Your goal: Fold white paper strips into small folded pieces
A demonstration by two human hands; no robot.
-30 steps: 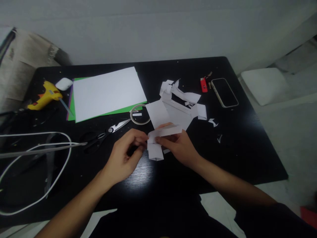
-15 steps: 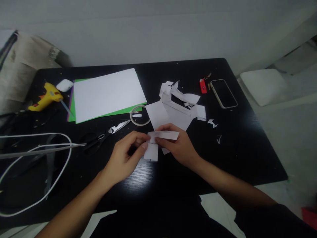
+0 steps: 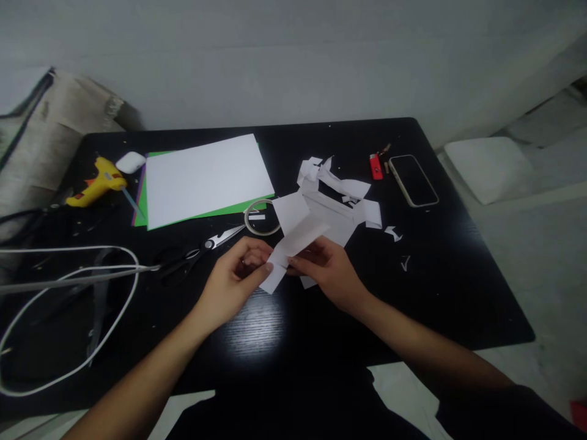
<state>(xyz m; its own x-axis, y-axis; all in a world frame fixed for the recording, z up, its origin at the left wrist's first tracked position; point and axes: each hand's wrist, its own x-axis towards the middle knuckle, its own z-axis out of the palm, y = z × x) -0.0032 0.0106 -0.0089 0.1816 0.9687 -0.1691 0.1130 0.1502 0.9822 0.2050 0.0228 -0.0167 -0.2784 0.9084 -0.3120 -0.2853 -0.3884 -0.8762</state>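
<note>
Both my hands pinch a small folded piece of white paper [image 3: 293,247] just above the black table [image 3: 458,293], near its middle. My left hand [image 3: 233,281] grips the paper's lower left end between thumb and fingers. My right hand [image 3: 328,272] holds its right side, fingers closed under it. The paper now lies as a slanted strip, rising to the upper right. Behind it lie more white paper scraps [image 3: 334,195] and a roll of clear tape [image 3: 261,217].
Black-handled scissors [image 3: 197,250] lie left of my hands. Further back are a white sheet on green card [image 3: 206,177], a yellow glue gun [image 3: 94,183], a red lighter [image 3: 375,166] and a phone [image 3: 413,180]. A white cable [image 3: 68,318] loops at the left.
The paper has been turned and flattened in my fingers from a T-like shape into a slanted strip. My view has shifted a little; the hands stay in the same place.
</note>
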